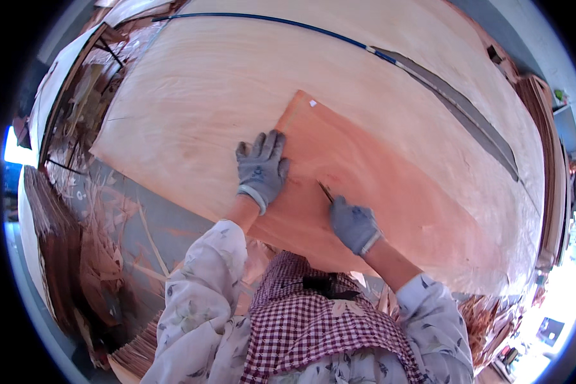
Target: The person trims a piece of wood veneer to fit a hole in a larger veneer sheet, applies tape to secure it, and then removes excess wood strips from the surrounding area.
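Observation:
A reddish veneer sheet point(390, 211) lies over a larger pale veneer sheet point(185, 96). My left hand point(261, 168), in a grey glove, presses flat near the reddish sheet's left edge, fingers stretched out and a little apart. To its right, my gloved right hand point(355, 224) is closed around a slim knife point(324, 190). The blade points up and left, close to the reddish sheet's surface; whether it touches cannot be made out. Near the far corner of that sheet sits a small white patch point(313, 103).
A long blue-and-white rod point(269, 19) lies across the pale sheet's far side, beside a dark grey gap point(473, 115). Veneer scraps point(112, 224) litter the floor at left. Stacked veneer point(51, 237) stands at far left, with more stacks point(544, 160) at right.

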Demonstrator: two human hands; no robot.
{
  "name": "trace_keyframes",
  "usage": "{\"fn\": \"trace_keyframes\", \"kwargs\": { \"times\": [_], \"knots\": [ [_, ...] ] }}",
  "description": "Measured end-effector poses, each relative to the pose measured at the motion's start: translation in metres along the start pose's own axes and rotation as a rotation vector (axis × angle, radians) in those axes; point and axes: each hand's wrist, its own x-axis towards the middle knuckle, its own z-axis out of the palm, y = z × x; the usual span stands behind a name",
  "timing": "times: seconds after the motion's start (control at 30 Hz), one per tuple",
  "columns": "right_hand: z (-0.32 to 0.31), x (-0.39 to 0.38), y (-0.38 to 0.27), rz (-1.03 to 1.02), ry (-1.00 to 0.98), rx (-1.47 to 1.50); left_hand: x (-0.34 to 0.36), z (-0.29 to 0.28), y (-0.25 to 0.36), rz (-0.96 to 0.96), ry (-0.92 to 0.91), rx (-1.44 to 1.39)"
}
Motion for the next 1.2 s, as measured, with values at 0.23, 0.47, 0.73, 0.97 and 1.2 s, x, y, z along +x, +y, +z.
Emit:
{"fn": "trace_keyframes", "kwargs": {
  "times": [0.23,0.47,0.73,0.97,1.2],
  "knots": [
    [0.0,-0.13,0.069,0.116,-0.173,0.12,0.003,-0.006,0.023,0.036,-0.017,0.128],
    [-0.002,-0.125,0.092,0.043,-0.169,0.142,-0.041,-0.032,0.172,0.381,-0.126,-0.21],
    [-0.018,-0.204,0.224,0.034,-0.319,0.006,-0.042,-0.016,0.187,0.359,-0.179,-0.043],
    [-0.006,-0.262,0.288,0.107,-0.255,-0.058,-0.049,-0.013,0.213,0.378,-0.127,0.192],
    [-0.018,-0.256,0.299,0.014,-0.292,-0.061,-0.07,-0.01,0.395,0.378,-0.123,-0.062]
  ]
}}
